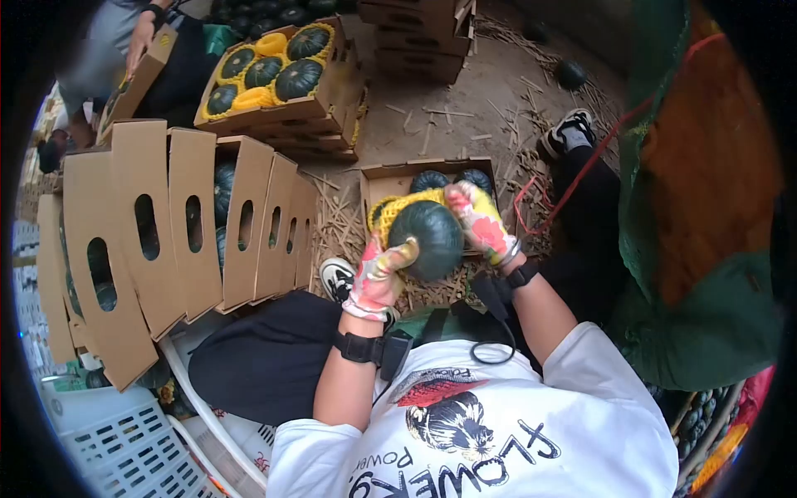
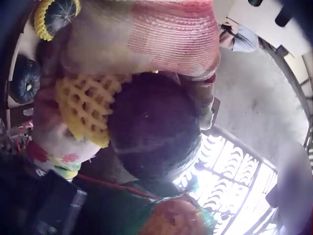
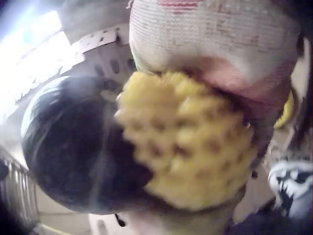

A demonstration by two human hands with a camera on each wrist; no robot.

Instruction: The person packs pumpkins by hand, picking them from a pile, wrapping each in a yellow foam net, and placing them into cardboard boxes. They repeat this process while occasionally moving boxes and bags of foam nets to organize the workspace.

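Between my two gloved hands is a dark green pumpkin, held over an open cardboard box. My left hand grips it from the near left side, with the thumb against its skin. A yellow foam net covers the far end of the pumpkin. Curled fingers of my right hand hold this net at the far right. In the right wrist view the foam net wraps one side and leaves the rest of the pumpkin bare. Two more pumpkins lie in the cardboard box beneath.
Flat-sided cardboard boxes stand in a leaning row at left. Beyond is a stack topped by a box of netted pumpkins. Another person's hand is at upper left. Cardboard strips litter the floor. A white crate stands lower left.
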